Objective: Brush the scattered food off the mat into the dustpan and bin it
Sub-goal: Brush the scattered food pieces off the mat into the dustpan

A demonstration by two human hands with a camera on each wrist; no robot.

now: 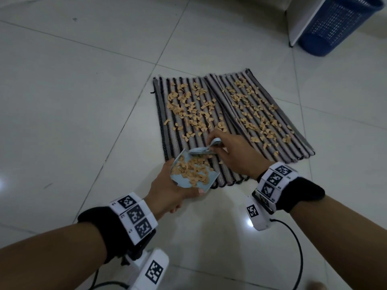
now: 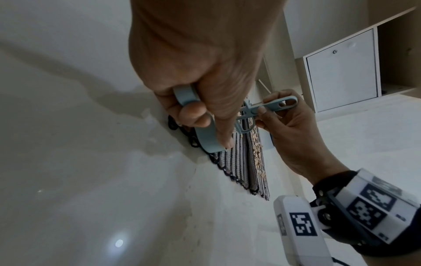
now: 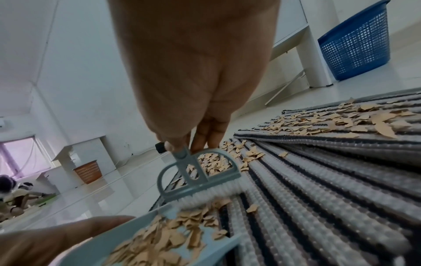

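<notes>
A grey and black striped mat (image 1: 234, 164) lies on the tiled floor, strewn with tan food flakes (image 1: 194, 109). My left hand (image 1: 171, 193) grips a pale blue dustpan (image 1: 184, 184) at the mat's near left corner; a heap of flakes lies in it (image 3: 159, 239). My right hand (image 1: 236, 155) pinches the handle of a small pale blue brush (image 1: 201, 151), whose white bristles (image 3: 214, 194) rest at the dustpan's lip. In the left wrist view my left hand (image 2: 200, 90) curls round the dustpan handle (image 2: 205, 133). A blue bin (image 1: 335, 26) stands at the far right.
A fold runs down the middle of the mat (image 3: 330, 144). White furniture (image 1: 301, 19) stands beside the blue bin. A white cabinet (image 2: 341, 72) is nearby. An orange basket (image 3: 87, 171) stands far off. Cables (image 1: 297, 248) trail from my wrist cameras over the floor.
</notes>
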